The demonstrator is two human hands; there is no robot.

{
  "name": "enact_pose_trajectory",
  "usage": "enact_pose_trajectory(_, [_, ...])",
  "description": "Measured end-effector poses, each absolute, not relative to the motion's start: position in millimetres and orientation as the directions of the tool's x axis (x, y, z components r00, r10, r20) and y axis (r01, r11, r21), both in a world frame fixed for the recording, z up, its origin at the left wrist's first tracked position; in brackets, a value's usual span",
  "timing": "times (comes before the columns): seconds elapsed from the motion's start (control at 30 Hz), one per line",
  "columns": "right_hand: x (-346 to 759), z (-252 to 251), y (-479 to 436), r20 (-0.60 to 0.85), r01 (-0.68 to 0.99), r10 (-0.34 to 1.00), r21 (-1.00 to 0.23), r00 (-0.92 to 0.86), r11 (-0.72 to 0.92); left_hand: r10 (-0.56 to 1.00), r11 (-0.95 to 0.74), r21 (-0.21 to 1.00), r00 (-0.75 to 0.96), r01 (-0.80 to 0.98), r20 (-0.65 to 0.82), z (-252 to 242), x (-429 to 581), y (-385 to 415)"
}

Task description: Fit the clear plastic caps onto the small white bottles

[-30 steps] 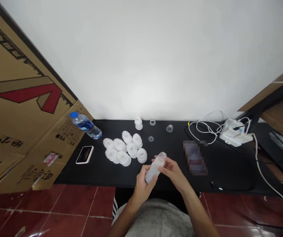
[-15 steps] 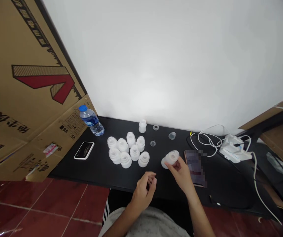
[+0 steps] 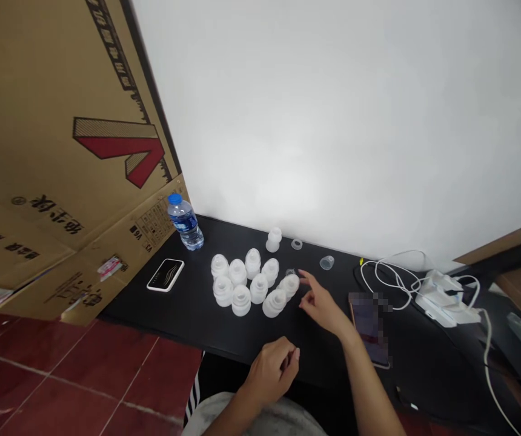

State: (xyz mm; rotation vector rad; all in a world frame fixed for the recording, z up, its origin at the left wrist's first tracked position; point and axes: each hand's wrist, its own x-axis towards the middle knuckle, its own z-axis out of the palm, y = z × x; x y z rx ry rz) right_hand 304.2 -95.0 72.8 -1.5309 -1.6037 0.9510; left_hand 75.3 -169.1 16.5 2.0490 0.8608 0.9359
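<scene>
Several frosted white plastic pieces, each stepped and rounded like a small bottle top, stand grouped on the black table [image 3: 174, 321]. The right-most piece [image 3: 290, 283] leans or stands close against its neighbour [image 3: 274, 303]. Just right of it is my right hand [image 3: 324, 306], fingers apart and holding nothing, the index fingertip near the piece. My left hand [image 3: 272, 366] rests at the table's front edge, loosely curled with nothing visible in it. Behind the right-most piece, a small clear ring-like part [image 3: 290, 272] is partly hidden.
At the back are one white piece [image 3: 274, 240], a clear ring [image 3: 297, 244] and a small clear cup [image 3: 327, 262]. A water bottle [image 3: 186, 223] and white-framed device [image 3: 165, 275] lie left, by a cardboard box [image 3: 60, 200]. A phone [image 3: 369, 330], cables and white power strip [image 3: 444, 297] occupy the right.
My right hand has carried a white piece leftward to the group and let go of it. My left hand stays near the front edge, more curled. The whole view has shifted slightly.
</scene>
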Motion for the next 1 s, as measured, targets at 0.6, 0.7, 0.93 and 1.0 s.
enact_pose_trajectory(0.6, [304.9, 120.7, 7.4, -0.102, 0.901, 0.995, -0.431, 0.008, -0.052, 0.737, -0.631, 0.722, 0.512, 0.284, 0.442, 16.3, 75.3, -172.3])
enact_pose_trajectory(0.7, [311.3, 114.8, -0.4, -0.171, 0.884, 0.985, -0.465, -0.025, -0.058, 0.73, -0.644, 0.709, 0.51, 0.288, 0.456, 17.3, 76.0, -172.3])
enact_pose_trajectory(0.93, [299.6, 102.3, 0.0, -0.133, 0.848, 0.99, -0.528, -0.042, -0.035, 0.721, -0.652, 0.702, 0.519, 0.286, 0.458, 18.0, 75.2, -171.5])
enact_pose_trajectory(1.0, [302.4, 99.1, -9.2, -0.099, 0.836, 0.995, -0.548, -0.019, -0.039, 0.72, -0.65, 0.706, 0.524, 0.281, 0.455, 18.6, 74.6, -171.4])
